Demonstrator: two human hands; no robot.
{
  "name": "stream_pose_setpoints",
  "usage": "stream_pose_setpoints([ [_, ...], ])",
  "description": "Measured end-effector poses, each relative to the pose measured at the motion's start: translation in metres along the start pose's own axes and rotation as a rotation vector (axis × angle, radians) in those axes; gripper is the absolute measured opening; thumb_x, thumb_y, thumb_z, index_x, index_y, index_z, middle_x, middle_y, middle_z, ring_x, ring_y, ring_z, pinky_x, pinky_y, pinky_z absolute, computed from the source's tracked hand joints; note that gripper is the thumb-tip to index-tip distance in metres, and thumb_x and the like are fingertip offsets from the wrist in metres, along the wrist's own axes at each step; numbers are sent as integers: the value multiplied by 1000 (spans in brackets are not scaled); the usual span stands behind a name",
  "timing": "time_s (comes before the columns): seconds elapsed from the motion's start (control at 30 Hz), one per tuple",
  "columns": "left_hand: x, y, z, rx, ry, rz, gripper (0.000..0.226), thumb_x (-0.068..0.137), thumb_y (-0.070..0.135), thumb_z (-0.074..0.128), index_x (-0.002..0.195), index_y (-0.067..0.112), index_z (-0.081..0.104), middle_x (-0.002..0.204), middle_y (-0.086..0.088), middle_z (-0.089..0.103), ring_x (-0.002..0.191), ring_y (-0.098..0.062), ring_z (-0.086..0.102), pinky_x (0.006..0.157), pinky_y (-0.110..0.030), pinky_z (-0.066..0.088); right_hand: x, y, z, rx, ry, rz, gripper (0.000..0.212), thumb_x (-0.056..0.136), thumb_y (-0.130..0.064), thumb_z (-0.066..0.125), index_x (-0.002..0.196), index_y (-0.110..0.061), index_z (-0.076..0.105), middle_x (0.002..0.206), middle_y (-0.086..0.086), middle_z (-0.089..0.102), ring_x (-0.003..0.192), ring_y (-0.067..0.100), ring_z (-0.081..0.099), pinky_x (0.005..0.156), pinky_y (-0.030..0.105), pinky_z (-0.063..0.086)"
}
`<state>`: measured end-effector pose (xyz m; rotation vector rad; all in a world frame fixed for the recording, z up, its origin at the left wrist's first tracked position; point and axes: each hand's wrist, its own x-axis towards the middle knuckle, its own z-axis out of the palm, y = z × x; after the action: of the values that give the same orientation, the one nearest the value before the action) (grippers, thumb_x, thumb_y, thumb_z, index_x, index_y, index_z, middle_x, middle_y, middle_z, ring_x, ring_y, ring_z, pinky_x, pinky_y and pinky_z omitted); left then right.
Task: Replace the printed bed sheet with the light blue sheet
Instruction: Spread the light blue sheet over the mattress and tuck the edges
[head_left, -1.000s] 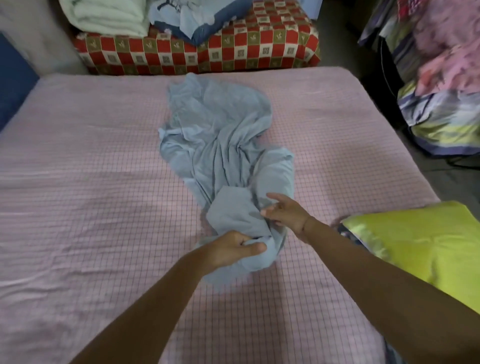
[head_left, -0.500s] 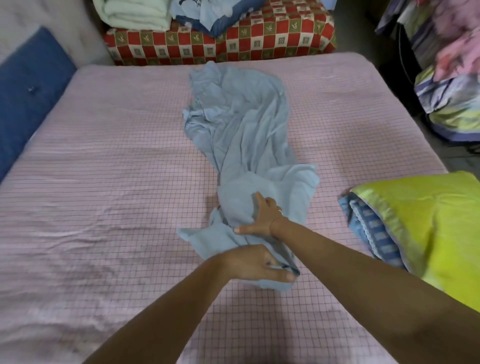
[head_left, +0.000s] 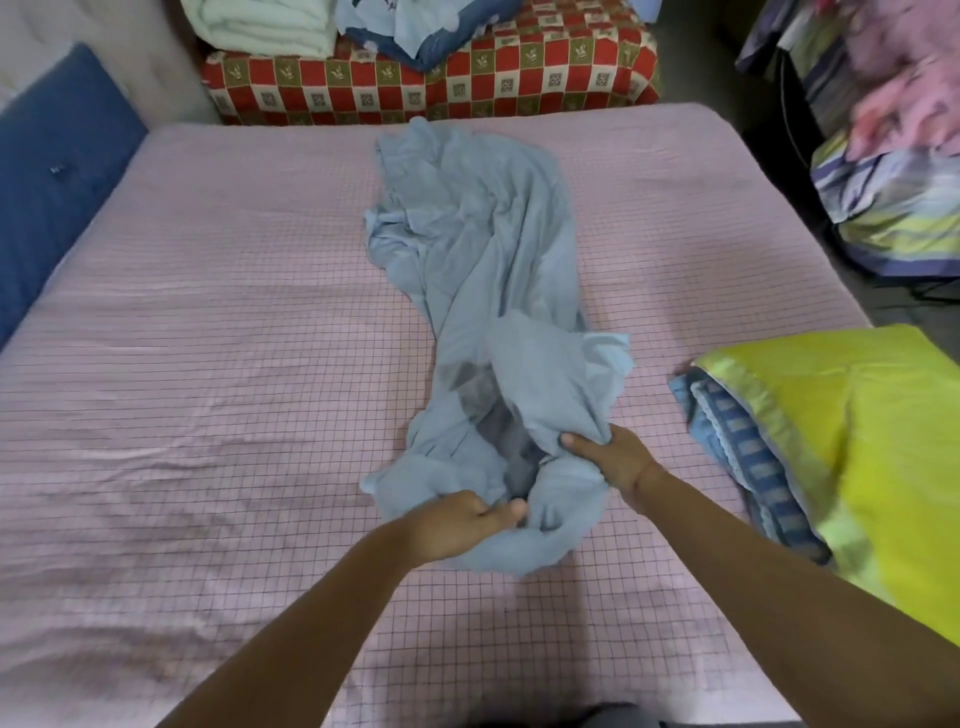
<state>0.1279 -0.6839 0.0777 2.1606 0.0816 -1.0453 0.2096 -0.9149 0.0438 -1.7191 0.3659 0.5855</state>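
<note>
A crumpled light blue sheet (head_left: 483, 270) lies in a long bunch down the middle of the bed, which is covered with a pink checked cloth (head_left: 208, 338). My left hand (head_left: 457, 525) grips the near end of the blue sheet, thumb over a fold. Just beyond it and to the right, my right hand (head_left: 608, 457) clutches a gathered fold of the same sheet. A dark hollow in the cloth shows between the two hands.
A yellow-green pillow (head_left: 857, 441) on a blue checked cloth (head_left: 748, 457) sits at the bed's right edge. A red checked cushion (head_left: 431, 83) bearing folded linen stands beyond the bed. A blue pillow (head_left: 52, 171) leans at the left. Piled bedding (head_left: 893, 171) is at the right.
My right hand moved rightward and took a fold of the blue sheet. My left hand keeps its grip on the near end. The view tilted to show more of the bed.
</note>
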Motion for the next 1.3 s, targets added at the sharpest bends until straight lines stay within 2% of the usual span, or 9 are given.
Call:
stream_pose_setpoints([
  [0.23, -6, -20, 14, -49, 57, -141, 105, 62, 99, 21, 119, 23, 67, 120, 3, 64, 111, -17, 57, 108, -38, 35, -79, 47, -38, 334, 127, -24, 99, 34, -67, 87, 114, -14, 65, 106, 1, 74, 98, 18, 70, 74, 32, 56],
  [0.5, -23, -48, 74, -54, -79, -106, 119, 41, 107, 12, 100, 26, 76, 115, 9, 69, 107, -10, 59, 110, -32, 34, -142, 168, -39, 353, 300, 223, 22, 84, -19, 74, 100, -7, 66, 81, 1, 68, 65, 14, 56, 49, 20, 47],
  [0.6, -29, -64, 110, 15, -217, -130, 108, 53, 104, 9, 102, 35, 76, 133, 10, 60, 115, -9, 54, 115, -32, 28, -156, 213, -43, 189, 322, 359, 21, 88, -18, 68, 82, 2, 64, 58, 7, 59, 51, 16, 46, 42, 20, 37],
  [0.7, -26, -98, 142, -52, -259, -204, 86, 77, 89, 22, 109, 28, 73, 111, 16, 70, 97, -4, 61, 111, -30, 35, -174, 237, -49, 155, 289, 471, 22, 92, -18, 64, 79, 1, 64, 56, 5, 57, 42, 9, 44, 39, 16, 30],
  [0.87, -14, -119, 149, -303, -91, -317, 66, 84, 79, 34, 101, 24, 67, 95, 4, 70, 92, -14, 64, 89, -19, 47, -168, 217, -66, 73, 218, 426, 26, 92, -25, 64, 84, 0, 63, 68, 8, 57, 58, 15, 46, 49, 21, 36],
  [1.0, 11, -107, 117, -490, 233, -282, 67, 84, 74, 43, 112, 18, 67, 120, -5, 65, 118, -25, 57, 111, -41, 38, -135, 181, -74, 71, 167, 319, 18, 92, -21, 63, 83, -5, 58, 77, 14, 54, 70, 21, 45, 60, 26, 37],
  [1.13, 39, -97, 75, -435, 380, -224, 53, 100, 50, 41, 131, 10, 57, 130, -6, 55, 126, -26, 50, 104, -32, 38, -95, 150, -62, 74, 157, 241, 17, 94, -26, 61, 87, -10, 64, 84, 9, 61, 77, 19, 54, 68, 26, 44],
  [1.23, 61, -89, 55, -368, 429, -199, 39, 98, 55, 41, 93, 25, 65, 108, -7, 62, 107, -24, 57, 97, -34, 41, -68, 127, -43, 182, 146, 220, 13, 94, -28, 60, 91, -15, 63, 94, 6, 64, 90, 18, 58, 77, 28, 46],
  [1.3, 91, -106, 50, -345, 494, -220, 64, 82, 80, 36, 76, 22, 62, 95, -13, 68, 100, -29, 62, 97, -39, 44, -51, 114, -27, 212, 124, 202, 12, 93, -30, 61, 94, -18, 63, 100, 3, 65, 97, 16, 59, 88, 30, 46],
])
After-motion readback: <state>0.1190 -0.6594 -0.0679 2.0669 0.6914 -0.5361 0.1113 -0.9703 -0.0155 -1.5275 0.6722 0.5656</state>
